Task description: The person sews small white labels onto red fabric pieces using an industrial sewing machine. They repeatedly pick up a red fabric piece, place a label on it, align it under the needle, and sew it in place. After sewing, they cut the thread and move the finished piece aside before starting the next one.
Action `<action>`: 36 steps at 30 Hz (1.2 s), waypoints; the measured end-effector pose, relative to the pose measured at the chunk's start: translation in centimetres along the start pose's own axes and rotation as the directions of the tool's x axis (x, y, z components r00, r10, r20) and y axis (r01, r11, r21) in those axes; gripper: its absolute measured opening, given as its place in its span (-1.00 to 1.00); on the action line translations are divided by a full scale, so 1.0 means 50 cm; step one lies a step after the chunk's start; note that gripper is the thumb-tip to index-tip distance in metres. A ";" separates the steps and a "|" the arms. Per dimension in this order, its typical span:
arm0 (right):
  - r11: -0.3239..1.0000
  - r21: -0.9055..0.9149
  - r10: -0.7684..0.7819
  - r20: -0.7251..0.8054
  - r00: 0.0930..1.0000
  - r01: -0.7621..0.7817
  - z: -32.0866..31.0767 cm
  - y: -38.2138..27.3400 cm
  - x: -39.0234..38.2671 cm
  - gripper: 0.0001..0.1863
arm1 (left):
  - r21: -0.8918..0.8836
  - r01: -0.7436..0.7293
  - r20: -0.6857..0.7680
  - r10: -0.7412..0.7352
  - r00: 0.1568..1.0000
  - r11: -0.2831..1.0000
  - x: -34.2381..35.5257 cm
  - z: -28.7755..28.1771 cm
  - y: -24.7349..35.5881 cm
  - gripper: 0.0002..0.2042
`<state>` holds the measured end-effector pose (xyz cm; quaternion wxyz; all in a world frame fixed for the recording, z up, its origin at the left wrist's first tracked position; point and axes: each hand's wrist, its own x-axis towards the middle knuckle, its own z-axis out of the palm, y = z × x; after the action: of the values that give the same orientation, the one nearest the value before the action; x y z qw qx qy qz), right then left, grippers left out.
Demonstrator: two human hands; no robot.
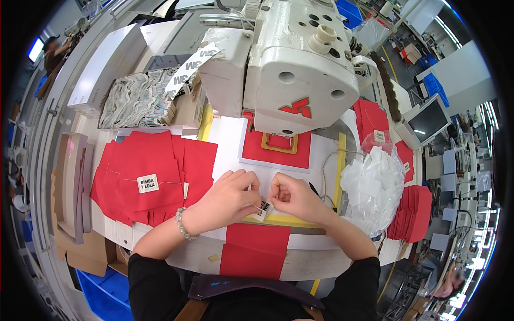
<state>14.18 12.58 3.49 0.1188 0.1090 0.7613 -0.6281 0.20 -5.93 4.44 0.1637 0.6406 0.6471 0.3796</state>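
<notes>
Between my two hands, just in front of the sewing machine, is a small white fabric label with dark print. My left hand has its fingers curled in a pinch at the label's left side. Close beside it, my right hand is also pinched, its fingertips by the label's upper right edge. What lies between the right fingertips is too small to make out. Beyond the hands, a red fabric piece lies under the machine's yellow-edged clamp. Another red fabric piece hangs over the table's front edge.
At left lie a pile of red fabric pieces with a loose label and threads, and a narrow cardboard box. Behind them is a box of folded strips. A plastic bag of white pieces and a red stack stand right.
</notes>
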 end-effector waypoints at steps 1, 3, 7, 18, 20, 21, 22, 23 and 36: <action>0.999 -0.043 0.030 0.025 0.999 -0.029 -0.007 -0.005 0.000 -0.80 | -0.066 0.002 -0.025 -0.004 1.000 0.998 0.000 -0.009 -0.001 -0.86; 0.992 -0.121 0.036 0.046 0.998 -0.030 -0.014 -0.012 -0.001 -0.81 | -0.329 0.165 -0.016 -0.180 0.983 0.930 0.000 -0.026 0.005 -0.87; 0.986 -0.156 -0.054 0.033 0.998 0.059 -0.024 -0.017 0.003 -0.73 | -0.641 0.235 -0.097 -0.381 0.919 0.731 -0.007 -0.015 -0.010 -0.88; 0.967 0.127 -0.183 -0.260 0.948 0.222 -0.026 -0.008 0.009 -0.55 | -0.700 0.368 0.010 -0.507 0.862 0.612 0.005 0.011 -0.050 -0.87; 0.970 0.104 -0.177 -0.329 0.928 0.221 -0.029 -0.007 0.018 -0.63 | -0.695 0.383 0.031 -0.507 0.861 0.609 0.014 0.006 -0.053 -0.83; 0.971 0.121 -0.160 -0.323 0.933 0.208 -0.032 -0.009 0.020 -0.66 | -0.708 0.373 0.027 -0.504 0.863 0.600 0.021 0.005 -0.054 -0.83; 0.971 0.137 -0.143 -0.316 0.938 0.194 -0.036 -0.011 0.022 -0.68 | -0.721 0.362 0.022 -0.503 0.864 0.591 0.028 0.005 -0.055 -0.83; 0.972 0.154 -0.125 -0.309 0.943 0.180 -0.039 -0.011 0.024 -0.71 | -0.734 0.351 0.017 -0.501 0.865 0.581 0.035 0.005 -0.057 -0.83; 0.997 0.063 -0.021 -0.364 0.931 0.047 -0.103 0.024 0.094 -0.87 | 0.006 0.163 -0.077 -0.162 0.984 0.987 0.084 0.004 -0.089 -0.77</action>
<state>9.88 17.94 1.81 -0.0387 0.2138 0.7493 -0.6255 -3.33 -1.40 2.35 0.1656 0.5718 0.7051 0.3852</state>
